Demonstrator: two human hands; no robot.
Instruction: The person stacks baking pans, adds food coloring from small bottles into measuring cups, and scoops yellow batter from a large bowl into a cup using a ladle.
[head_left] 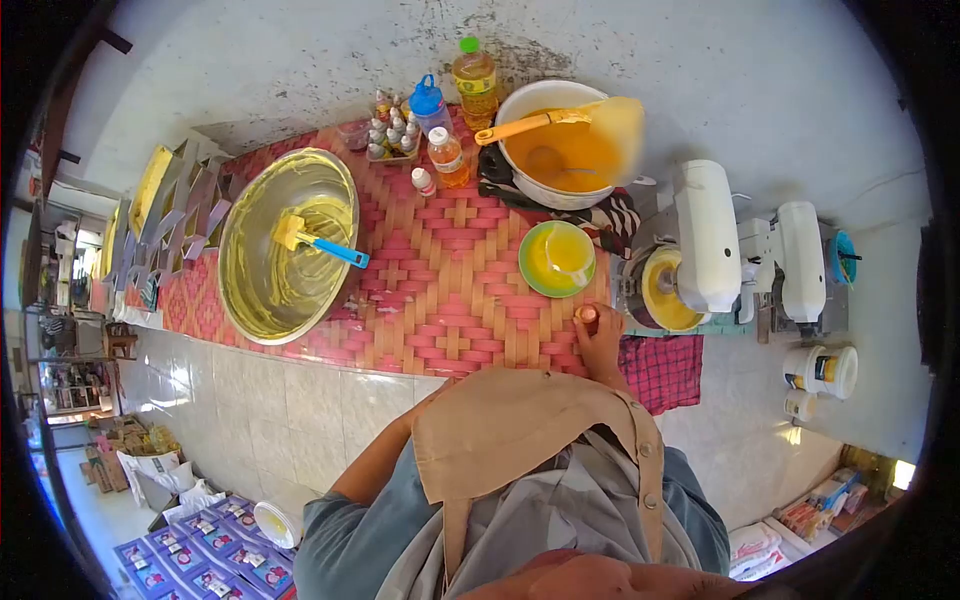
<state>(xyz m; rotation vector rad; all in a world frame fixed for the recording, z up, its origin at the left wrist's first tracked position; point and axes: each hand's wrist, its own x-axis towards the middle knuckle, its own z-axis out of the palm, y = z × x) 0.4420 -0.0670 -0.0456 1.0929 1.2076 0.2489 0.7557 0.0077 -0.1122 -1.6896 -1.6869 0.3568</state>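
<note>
Gripping a small round object (586,314), half-curled right hand (601,343) sits just near-right of green plate (526,271); left hand hidden, grip unreadable.

Open mat (420,240) between basin (245,235) on left and plate (530,275) on right; widest passage, running near to far. Far end hemmed by bottles (448,160). Blue spatula (340,250) juts past basin's right rim into passage. Far right: orange spatula (525,127) across pot (560,196), cloth (622,222) bunched beside. Mixer head (708,235) overhangs mixing bowl (665,312). Right hand (600,345) with egg (587,314) occupies near edge by plate.
</note>
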